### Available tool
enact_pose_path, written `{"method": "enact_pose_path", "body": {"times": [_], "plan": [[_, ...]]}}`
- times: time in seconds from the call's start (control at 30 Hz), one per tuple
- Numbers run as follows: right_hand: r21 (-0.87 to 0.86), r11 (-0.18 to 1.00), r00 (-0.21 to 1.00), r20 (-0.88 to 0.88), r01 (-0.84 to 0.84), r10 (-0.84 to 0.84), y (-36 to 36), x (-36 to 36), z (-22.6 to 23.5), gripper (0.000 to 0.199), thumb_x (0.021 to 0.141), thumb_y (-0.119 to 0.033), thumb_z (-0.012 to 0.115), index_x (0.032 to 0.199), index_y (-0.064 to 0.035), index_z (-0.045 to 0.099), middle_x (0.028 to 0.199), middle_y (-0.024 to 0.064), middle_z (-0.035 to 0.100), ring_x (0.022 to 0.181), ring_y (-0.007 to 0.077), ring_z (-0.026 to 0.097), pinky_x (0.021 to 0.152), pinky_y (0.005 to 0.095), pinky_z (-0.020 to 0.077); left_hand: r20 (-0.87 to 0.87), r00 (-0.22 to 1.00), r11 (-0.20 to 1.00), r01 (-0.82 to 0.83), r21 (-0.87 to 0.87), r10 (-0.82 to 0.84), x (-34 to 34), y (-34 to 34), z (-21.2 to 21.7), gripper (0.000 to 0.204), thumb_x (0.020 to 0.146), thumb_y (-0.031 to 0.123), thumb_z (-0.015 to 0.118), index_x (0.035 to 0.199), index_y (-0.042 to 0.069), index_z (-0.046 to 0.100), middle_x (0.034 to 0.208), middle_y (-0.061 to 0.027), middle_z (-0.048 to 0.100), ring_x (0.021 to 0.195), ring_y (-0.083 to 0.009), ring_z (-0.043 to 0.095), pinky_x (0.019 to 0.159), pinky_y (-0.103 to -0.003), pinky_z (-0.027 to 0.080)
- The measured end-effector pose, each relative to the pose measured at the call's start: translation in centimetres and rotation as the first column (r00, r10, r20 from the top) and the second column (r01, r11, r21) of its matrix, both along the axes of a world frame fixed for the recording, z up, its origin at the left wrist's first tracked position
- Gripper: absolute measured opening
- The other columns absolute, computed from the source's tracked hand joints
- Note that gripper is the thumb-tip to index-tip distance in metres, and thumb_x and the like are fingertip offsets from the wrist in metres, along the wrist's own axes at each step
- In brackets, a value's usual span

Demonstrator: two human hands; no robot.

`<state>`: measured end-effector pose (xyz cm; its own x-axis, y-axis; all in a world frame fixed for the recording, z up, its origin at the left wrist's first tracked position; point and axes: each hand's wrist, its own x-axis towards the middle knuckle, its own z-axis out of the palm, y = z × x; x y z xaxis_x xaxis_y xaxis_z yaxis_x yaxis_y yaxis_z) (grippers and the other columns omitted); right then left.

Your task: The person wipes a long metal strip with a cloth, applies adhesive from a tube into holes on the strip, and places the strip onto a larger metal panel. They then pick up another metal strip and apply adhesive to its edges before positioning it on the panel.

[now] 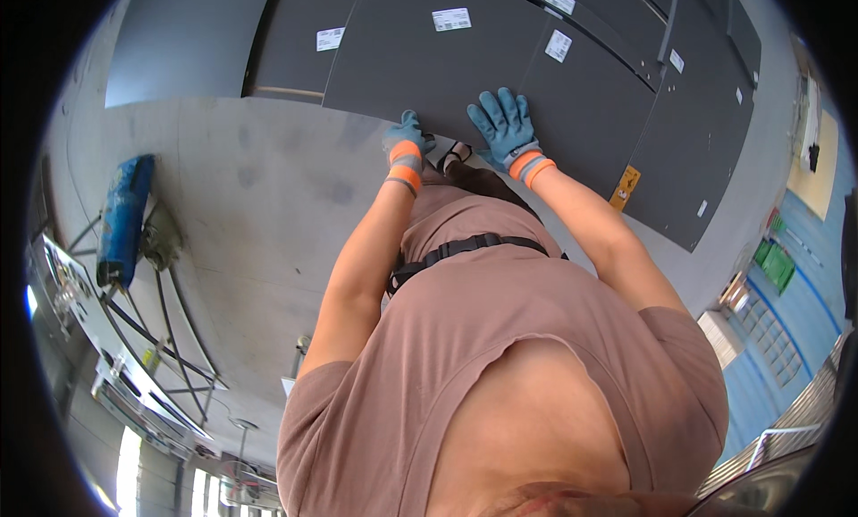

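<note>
A large dark grey panel (429, 66) with a white label (451, 19) lies in front of me, among other dark panels. At its near edge, my left hand (407, 134), in a blue-grey glove with an orange cuff, is closed, with the tip of one digit over the top. The rest of its fingers are partly hidden. My right hand (506, 128), gloved alike, lies flat on the dark surface with its fingers spread, holding nothing.
More dark panels (697, 151) with white labels spread right, one bearing an orange sticker (626, 186). At left, a blue roll-like thing (127, 218) rests by a metal frame (170, 338) on the grey floor (241, 213). Green bins (774, 265) stand far right.
</note>
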<state>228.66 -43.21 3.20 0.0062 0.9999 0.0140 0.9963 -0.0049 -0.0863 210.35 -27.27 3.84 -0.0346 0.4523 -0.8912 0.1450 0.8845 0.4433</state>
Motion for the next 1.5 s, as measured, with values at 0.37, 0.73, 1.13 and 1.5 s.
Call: {"method": "enact_pose_path", "body": {"times": [0.37,0.73,1.13,1.5], "plan": [[-0.269,0.953,0.982,-0.087,0.138,-0.166,-4.3,3.9,4.9,0.118,0.076,-0.064,0.079,0.169,-0.0138,0.026,0.174,0.0137,0.023,0.162,0.036,0.018,0.132,0.0538,0.0099,0.066,0.998,1.0,-0.005,-0.013,0.006,-1.0,0.3,-0.6,0.037,0.104,0.028,0.069,0.1,-0.009,0.066,0.091,-0.0194,0.073,0.072,-0.034,0.075,0.061,-0.044,0.067],[-0.043,0.971,0.965,-0.105,0.235,-0.238,-3.5,0.1,0.8,0.111,0.079,-0.067,0.075,0.168,-0.0185,0.029,0.176,0.0133,0.017,0.162,0.0401,0.013,0.128,0.0666,0.009,0.055,0.998,0.999,-0.04,0.007,0.04,-0.4,-0.2,0.1,0.036,0.104,0.029,0.066,0.099,-0.006,0.063,0.094,-0.021,0.075,0.07,-0.0342,0.074,0.062,-0.043,0.066],[-0.006,0.969,0.967,-0.06,0.246,-0.246,-3.6,-0.3,0.6,0.114,0.073,-0.065,0.078,0.166,-0.0164,0.034,0.174,0.0148,0.022,0.159,0.0421,0.021,0.127,0.0671,0.0158,0.04,0.999,0.998,0.003,0.061,-0.006,-0.6,-0.3,-0.4,0.039,0.103,0.032,0.069,0.093,-0.006,0.064,0.088,-0.0186,0.074,0.066,-0.0287,0.071,0.058,-0.04,0.064],[-0.05,0.961,0.959,-0.079,0.27,-0.274,-3.4,-0.2,1.1,0.112,0.074,-0.062,0.081,0.166,-0.0179,0.035,0.174,0.0145,0.021,0.16,0.0404,0.018,0.129,0.0643,0.0112,0.048,0.998,0.997,0.046,0.066,-0.049,-1.2,-0.4,-1.4,0.046,0.103,0.04,0.069,0.095,-0.005,0.064,0.087,-0.0195,0.072,0.067,-0.033,0.074,0.06,-0.043,0.066]]}}
